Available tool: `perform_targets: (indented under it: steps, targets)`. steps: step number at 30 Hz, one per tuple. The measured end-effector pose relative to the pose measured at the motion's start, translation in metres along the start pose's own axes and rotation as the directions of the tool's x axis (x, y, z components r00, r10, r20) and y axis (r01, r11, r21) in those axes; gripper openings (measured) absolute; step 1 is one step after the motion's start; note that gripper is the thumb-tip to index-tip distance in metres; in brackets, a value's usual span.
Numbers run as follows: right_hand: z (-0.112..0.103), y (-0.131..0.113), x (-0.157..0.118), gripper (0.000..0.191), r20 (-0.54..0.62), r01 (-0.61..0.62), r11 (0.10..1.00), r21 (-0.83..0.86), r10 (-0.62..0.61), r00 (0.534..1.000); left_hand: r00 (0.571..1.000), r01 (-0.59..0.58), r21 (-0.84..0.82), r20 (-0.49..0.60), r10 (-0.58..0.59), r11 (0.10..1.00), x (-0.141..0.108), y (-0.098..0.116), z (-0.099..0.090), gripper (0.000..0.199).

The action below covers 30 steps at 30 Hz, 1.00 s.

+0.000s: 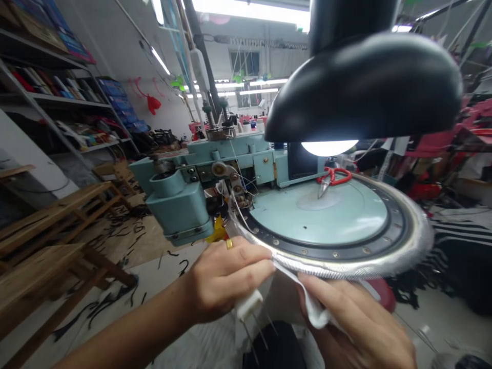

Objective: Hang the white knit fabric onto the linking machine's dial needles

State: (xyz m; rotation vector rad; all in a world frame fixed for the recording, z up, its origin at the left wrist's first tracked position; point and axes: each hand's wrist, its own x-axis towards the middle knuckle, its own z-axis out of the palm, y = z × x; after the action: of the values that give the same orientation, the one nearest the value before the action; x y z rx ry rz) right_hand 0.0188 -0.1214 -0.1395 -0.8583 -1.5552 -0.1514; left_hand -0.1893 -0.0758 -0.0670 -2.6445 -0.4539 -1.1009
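A round linking machine dial (pixel 319 220) with a ring of fine points (pixel 286 260) along its rim stands before me. White knit fabric (pixel 313 307) hangs at the near edge of that ring. My left hand (pixel 226 279) pinches the fabric against the points, and a white-handled tool with thin metal prongs (pixel 249 306) sticks out below its fingers. My right hand (pixel 353 318) has its fingers closed on the fabric just to the right, under the rim. More pale fabric (pixel 417 241) lies along the dial's right edge.
Red-handled scissors (pixel 334 177) lie on the dial. A black lamp (pixel 365 92) hangs low above it, lit. The machine's green motor housing (pixel 179 210) juts out at left. Wooden benches (pixel 57 261) stand farther left, with dark scraps on the floor. Loaded shelves (pixel 65 100) line the wall.
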Motion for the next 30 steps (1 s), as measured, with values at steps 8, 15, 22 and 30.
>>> perform_targets:
  steps: [8,15,22,30]
  targets:
    - [-0.001,0.002,0.002,0.022,-0.002,0.015,1.000,-0.026,-0.015,1.000,0.998,0.055,-0.058,0.009,-0.055,0.997,-0.001,0.002,0.000,0.019]
    - [0.004,-0.006,0.003,0.018,-0.071,-0.044,0.999,-0.012,0.043,0.997,0.995,0.097,-0.058,-0.016,-0.098,0.994,-0.001,0.006,0.003,0.021]
    - [-0.069,0.028,-0.008,0.011,0.173,-0.104,0.963,-0.248,0.150,0.973,0.981,-0.107,0.224,0.182,0.066,0.969,0.018,0.009,-0.009,0.021]
    - [-0.092,0.004,0.017,0.018,0.453,-0.496,0.867,-0.057,0.465,0.760,0.998,0.051,0.027,-0.042,-0.050,0.998,0.007,0.009,0.010,0.017]
